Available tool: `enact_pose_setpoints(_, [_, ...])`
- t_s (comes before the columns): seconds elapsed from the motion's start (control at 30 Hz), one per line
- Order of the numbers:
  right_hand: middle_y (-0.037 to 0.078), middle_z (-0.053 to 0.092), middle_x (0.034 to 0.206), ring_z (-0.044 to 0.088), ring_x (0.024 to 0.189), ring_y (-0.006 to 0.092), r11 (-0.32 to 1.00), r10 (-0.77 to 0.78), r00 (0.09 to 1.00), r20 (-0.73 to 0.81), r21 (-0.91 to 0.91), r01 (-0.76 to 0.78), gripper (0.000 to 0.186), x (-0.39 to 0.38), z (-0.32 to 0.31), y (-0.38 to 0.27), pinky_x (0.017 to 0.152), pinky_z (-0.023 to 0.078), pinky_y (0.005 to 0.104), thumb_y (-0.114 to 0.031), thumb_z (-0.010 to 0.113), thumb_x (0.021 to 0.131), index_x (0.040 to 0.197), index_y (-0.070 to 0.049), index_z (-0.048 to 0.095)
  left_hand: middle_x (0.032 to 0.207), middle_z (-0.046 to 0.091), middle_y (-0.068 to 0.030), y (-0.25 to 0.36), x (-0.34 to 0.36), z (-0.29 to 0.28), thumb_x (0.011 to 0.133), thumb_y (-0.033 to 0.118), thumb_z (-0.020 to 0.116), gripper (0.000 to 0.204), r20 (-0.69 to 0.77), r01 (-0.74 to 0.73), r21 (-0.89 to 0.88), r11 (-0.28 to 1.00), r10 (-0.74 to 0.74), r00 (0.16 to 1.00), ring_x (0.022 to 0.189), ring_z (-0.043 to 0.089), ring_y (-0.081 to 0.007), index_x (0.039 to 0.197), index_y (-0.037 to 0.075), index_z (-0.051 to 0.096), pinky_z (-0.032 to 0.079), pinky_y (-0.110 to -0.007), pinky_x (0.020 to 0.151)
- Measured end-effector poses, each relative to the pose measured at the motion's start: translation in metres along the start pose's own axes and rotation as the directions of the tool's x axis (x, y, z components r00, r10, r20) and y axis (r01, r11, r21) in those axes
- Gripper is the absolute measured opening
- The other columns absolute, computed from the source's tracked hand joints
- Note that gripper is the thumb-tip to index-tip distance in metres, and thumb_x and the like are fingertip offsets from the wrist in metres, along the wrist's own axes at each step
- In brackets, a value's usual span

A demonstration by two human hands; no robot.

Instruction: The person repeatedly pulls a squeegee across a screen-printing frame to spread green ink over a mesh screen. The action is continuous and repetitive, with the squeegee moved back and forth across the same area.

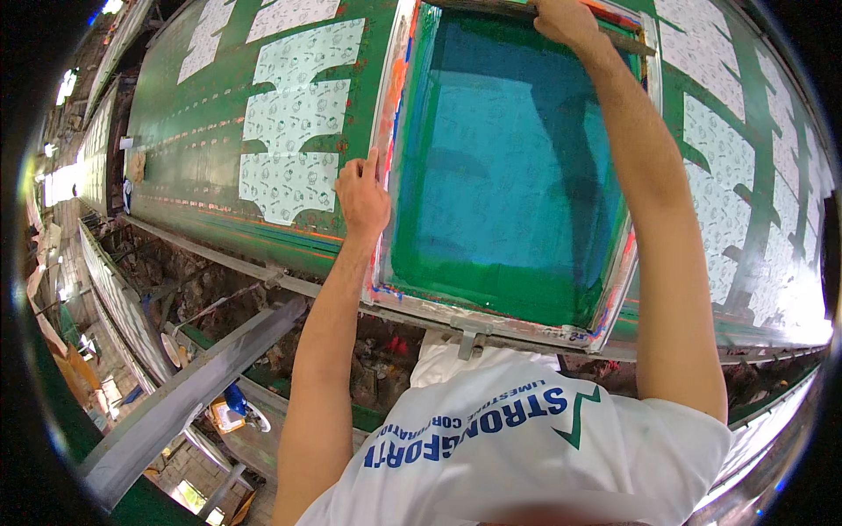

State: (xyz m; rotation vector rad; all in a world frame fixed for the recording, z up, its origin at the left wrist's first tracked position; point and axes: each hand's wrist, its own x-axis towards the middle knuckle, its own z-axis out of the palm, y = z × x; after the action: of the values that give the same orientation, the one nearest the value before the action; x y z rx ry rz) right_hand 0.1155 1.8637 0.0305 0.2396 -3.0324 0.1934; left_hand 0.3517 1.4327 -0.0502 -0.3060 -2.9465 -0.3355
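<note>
A screen frame [381, 114] with a blue and green mesh [491, 193] lies on the green printing table [167, 149], its metal edges smeared with paint. My left hand [364, 197] grips the left side of the frame, index finger extended along it, other fingers curled. At the far end, my right hand [561, 22] is closed on a dark squeegee bar [627, 39] lying across the frame. My right arm casts a shadow over the mesh.
Pale patterned cut pieces [298, 114] lie left and right of the screen on the table. A metal rail [333, 291] runs along the near edge. A grey beam [193, 394] slants at lower left, over a cluttered floor.
</note>
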Motion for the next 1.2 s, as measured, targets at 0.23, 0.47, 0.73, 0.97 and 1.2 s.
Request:
enact_pose_setpoints(0.23, [0.027,0.077,0.106,0.075,0.103,0.0438,0.999,-0.047,0.969,0.243,-0.009,0.051,0.035,-0.001,-0.006,-0.002,0.090,0.059,0.0548,-0.013,0.060,0.080,0.105,-0.001,0.080,0.118,0.061,-0.0149,-0.002,0.001,0.001,0.088,0.001,0.064,0.059,-0.038,-0.026,-0.077,0.997,0.023,0.999,0.114,0.057,-0.0359,0.147,0.011,0.062,0.044,-0.054,0.096])
enact_pose_setpoints(0.47, [0.023,0.077,0.108,0.075,0.101,0.0443,0.998,-0.062,0.909,0.411,0.036,0.051,0.033,-0.151,-0.025,-0.094,0.090,0.060,0.0558,-0.011,0.063,0.086,0.114,-0.012,0.080,0.120,0.060,-0.0161,-0.005,0.003,0.006,0.091,0.004,0.063,0.054,-0.031,-0.004,-0.133,0.991,0.000,1.000,0.116,0.055,-0.0369,0.144,0.012,0.064,0.044,-0.054,0.099])
enact_pose_setpoints(0.73, [0.016,0.076,0.115,0.072,0.108,0.0384,0.990,0.049,0.881,0.470,0.094,-0.105,0.048,-0.370,-0.058,-0.224,0.092,0.058,0.0518,-0.001,0.064,0.083,0.127,-0.015,0.076,0.121,0.059,-0.0185,-0.015,0.003,0.019,0.103,0.022,0.056,0.038,-0.188,-0.092,-0.230,0.969,0.048,0.981,0.115,0.054,-0.0400,0.137,0.012,0.068,0.044,-0.055,0.100])
enact_pose_setpoints(0.97, [0.010,0.074,0.126,0.071,0.111,0.0365,0.975,0.129,0.912,0.389,0.120,-0.188,0.057,-0.419,-0.061,-0.260,0.093,0.057,0.0491,0.003,0.069,0.078,0.132,-0.013,0.073,0.117,0.060,-0.0194,-0.011,0.005,0.018,0.105,0.033,0.057,0.038,-0.243,-0.109,-0.268,0.957,0.042,0.969,0.112,0.055,-0.0410,0.133,0.011,0.069,0.045,-0.056,0.096])
enact_pose_setpoints(1.2, [0.012,0.073,0.110,0.073,0.104,0.0350,0.985,0.056,0.952,0.302,0.141,-0.103,0.044,-0.437,-0.059,-0.252,0.086,0.061,0.0478,-0.006,0.070,0.084,0.128,-0.013,0.072,0.113,0.065,-0.0207,-0.009,0.003,0.018,0.099,0.037,0.066,0.042,-0.310,-0.127,-0.171,0.977,0.069,0.948,0.106,0.060,-0.0433,0.132,0.013,0.072,0.048,-0.057,0.095])
